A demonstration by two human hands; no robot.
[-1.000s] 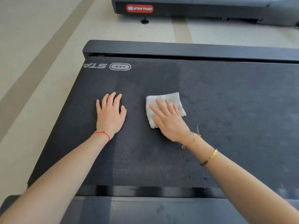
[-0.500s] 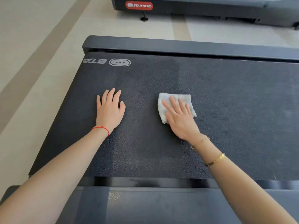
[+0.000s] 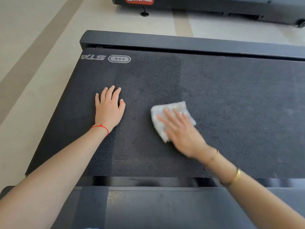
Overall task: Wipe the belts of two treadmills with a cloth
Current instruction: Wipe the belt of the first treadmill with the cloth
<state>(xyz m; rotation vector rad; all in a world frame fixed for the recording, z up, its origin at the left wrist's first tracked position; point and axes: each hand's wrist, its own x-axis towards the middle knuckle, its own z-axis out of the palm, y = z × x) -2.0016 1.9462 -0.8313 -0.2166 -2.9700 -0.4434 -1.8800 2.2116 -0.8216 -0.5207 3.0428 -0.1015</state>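
Observation:
A dark textured treadmill belt (image 3: 231, 100) fills the middle of the head view. On it lies a folded white cloth (image 3: 173, 111), and my right hand (image 3: 179, 131) presses flat on the cloth with straight fingers, blurred by motion. My left hand (image 3: 108, 109) rests flat on the belt to the left, fingers spread, a red string round its wrist. A second treadmill (image 3: 214, 7) with a red STAR TRAC label stands at the top of the view.
A dark side rail (image 3: 181, 42) runs along the belt's far edge and another rail (image 3: 165, 207) along the near edge under my arms. Beige striped floor (image 3: 33, 63) lies to the left and between the two treadmills.
My right hand slid the cloth to the right, then back left and toward me. My left hand stayed in place on the belt.

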